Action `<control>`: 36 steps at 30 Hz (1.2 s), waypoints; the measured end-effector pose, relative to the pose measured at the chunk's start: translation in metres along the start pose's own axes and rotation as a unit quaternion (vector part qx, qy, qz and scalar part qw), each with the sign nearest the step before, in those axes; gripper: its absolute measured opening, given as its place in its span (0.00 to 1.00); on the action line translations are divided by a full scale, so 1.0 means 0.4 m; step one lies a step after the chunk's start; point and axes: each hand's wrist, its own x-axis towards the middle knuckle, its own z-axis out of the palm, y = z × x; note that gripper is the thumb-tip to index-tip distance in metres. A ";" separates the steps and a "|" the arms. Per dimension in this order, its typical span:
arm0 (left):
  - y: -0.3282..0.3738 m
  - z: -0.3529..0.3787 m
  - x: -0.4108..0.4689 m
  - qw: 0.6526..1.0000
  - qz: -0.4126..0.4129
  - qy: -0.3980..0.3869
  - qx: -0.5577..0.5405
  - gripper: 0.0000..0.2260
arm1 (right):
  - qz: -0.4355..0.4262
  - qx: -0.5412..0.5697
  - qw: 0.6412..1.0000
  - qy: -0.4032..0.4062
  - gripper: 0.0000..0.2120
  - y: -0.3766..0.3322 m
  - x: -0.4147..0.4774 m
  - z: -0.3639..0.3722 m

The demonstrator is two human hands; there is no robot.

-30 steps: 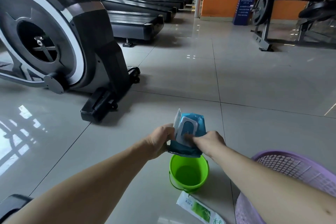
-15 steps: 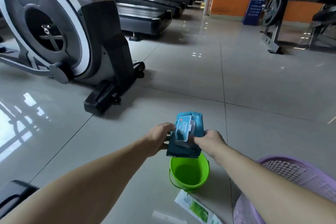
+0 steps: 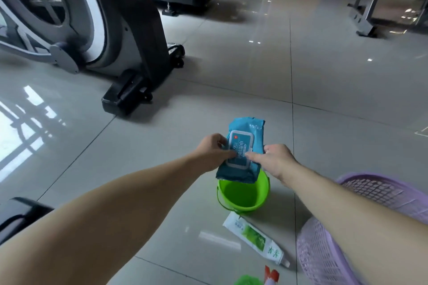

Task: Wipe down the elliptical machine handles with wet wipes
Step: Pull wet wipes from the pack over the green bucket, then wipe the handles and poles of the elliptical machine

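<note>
- The elliptical (image 3: 92,18) stands at my front left, well apart from my hands. Only its wheel housing and foot show; its handles are out of view, so I judge nothing is wiped yet.
- The basket (image 3: 324,250) sits close on my right side. A careless swing of this arm could knock it.
- The bucket (image 3: 243,201) is directly below the pack (image 3: 245,127). If my grip slips, the pack probably falls into it.
- The pack of wipes is in the air between both hands, and its lid (image 3: 239,150) lies flat.
- My left hand (image 3: 213,150) grips the left edge with the thumb on the lid. My right hand (image 3: 275,159) grips the right edge, with one digit on the lid.
- The tube (image 3: 254,236) lies on the floor (image 3: 324,76) near the bucket. I could step on it when going to the machine.
</note>
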 end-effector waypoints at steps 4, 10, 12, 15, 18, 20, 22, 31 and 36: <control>0.001 0.064 0.008 0.996 0.021 0.028 0.086 0.11 | 0.029 -0.036 0.995 0.086 0.13 0.048 0.015 0.019; -0.054 0.118 0.020 0.986 -0.006 0.006 0.165 0.21 | 0.123 -0.077 0.989 0.018 0.23 0.110 0.040 0.025; -0.056 0.108 0.019 0.983 -0.016 0.022 0.183 0.25 | 0.156 -0.079 0.982 0.065 0.17 0.104 0.043 0.018; -0.023 0.071 -0.008 0.984 -0.050 -0.002 0.170 0.21 | 0.182 -0.012 0.976 0.116 0.02 0.050 0.006 -0.005; 0.068 0.014 -0.084 0.983 -0.113 -0.049 0.135 0.15 | 0.172 0.079 0.981 0.043 0.10 -0.040 -0.069 -0.024; 0.147 -0.044 -0.150 0.983 -0.159 -0.070 0.058 0.14 | 0.150 0.110 0.983 -0.011 0.09 -0.129 -0.138 -0.045; 0.236 -0.126 -0.220 0.977 -0.182 -0.095 -0.057 0.14 | 0.137 0.127 0.981 -0.044 0.08 -0.234 -0.209 -0.075; 0.717 -0.719 -0.620 0.972 -0.166 -0.042 -0.162 0.09 | 0.147 0.163 0.963 -0.155 0.11 -0.919 -0.666 -0.315; 0.956 -1.016 -0.872 0.959 -0.196 0.047 -0.201 0.03 | 0.109 0.165 0.969 -0.151 0.09 -1.247 -0.918 -0.401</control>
